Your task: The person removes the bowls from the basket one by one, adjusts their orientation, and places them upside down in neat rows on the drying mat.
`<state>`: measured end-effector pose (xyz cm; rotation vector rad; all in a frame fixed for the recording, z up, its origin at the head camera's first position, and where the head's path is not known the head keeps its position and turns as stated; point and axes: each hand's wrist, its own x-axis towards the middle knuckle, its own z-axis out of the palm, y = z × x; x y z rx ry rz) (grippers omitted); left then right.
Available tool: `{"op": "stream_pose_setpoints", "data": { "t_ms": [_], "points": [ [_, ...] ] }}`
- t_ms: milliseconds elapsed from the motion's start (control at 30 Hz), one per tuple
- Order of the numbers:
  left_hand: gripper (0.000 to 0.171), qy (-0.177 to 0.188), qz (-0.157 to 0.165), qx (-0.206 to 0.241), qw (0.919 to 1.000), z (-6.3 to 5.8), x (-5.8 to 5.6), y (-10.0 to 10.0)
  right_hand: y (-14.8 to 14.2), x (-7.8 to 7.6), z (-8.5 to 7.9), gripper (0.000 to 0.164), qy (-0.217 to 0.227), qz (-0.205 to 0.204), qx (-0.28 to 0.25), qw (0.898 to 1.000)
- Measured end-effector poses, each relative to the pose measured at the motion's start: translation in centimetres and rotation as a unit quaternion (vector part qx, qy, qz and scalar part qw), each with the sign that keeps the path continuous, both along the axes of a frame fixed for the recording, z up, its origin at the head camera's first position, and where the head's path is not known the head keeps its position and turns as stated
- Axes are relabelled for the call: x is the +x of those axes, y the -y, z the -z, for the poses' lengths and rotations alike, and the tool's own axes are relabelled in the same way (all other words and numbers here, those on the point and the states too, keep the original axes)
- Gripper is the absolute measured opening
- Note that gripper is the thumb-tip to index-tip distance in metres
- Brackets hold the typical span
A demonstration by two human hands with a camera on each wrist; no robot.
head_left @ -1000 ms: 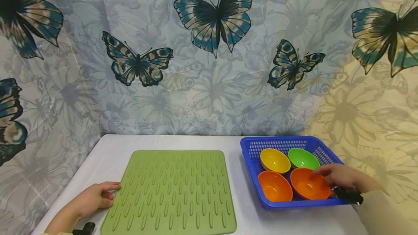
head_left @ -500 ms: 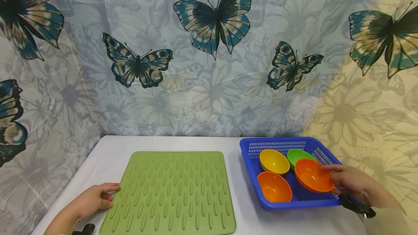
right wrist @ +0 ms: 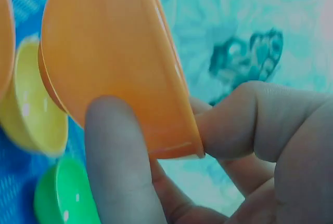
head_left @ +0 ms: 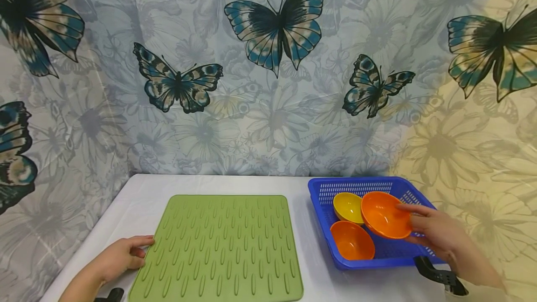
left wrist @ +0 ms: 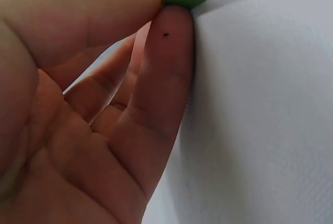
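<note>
My right hand (head_left: 440,232) pinches the rim of an orange bowl (head_left: 383,216), holding it tilted above the blue basket (head_left: 392,251). In the right wrist view, fingers and thumb lie on opposite sides of that bowl's wall (right wrist: 109,42). A second orange bowl (head_left: 352,242) and a yellow bowl (head_left: 346,206) sit in the basket. The green bowl (right wrist: 62,198) shows in the right wrist view; the raised bowl hides it from the head view. My left hand (head_left: 115,260) pinches the left edge of a green ridged mat (head_left: 222,250), seen close in the left wrist view.
A white cloth (head_left: 304,227) covers the table, with mat at left and basket at right. Behind hangs a butterfly-print curtain (head_left: 268,129). Black straps sit at both wrists, one clear at the right wrist (head_left: 440,276).
My right hand has lifted the orange bowl from the basket's front right, then moved it up and left over the green bowl. The left hand has stayed at the mat's edge.
</note>
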<state>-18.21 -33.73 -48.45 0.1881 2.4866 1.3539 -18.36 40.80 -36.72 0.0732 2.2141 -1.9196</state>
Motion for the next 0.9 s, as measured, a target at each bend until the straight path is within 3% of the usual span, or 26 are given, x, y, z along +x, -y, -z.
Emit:
{"op": "stream_pose_setpoints", "data": {
  "t_ms": [300,600,900],
  "points": [
    [0.061,-0.011,-0.024,-0.025,0.9993,0.2,0.0,-0.5,6.3,1.2,-0.7,0.042,-0.030,0.028,0.044,0.998],
    [0.060,-0.019,-0.011,-0.024,0.9995,0.4,0.0,-0.4,11.7,1.5,-0.8,0.044,-0.050,0.030,0.025,0.998],
    [0.059,-0.024,-0.048,-0.047,0.9975,0.3,0.1,-1.2,15.2,1.5,-0.5,0.044,-0.042,0.042,0.019,0.998]
  ]
}}
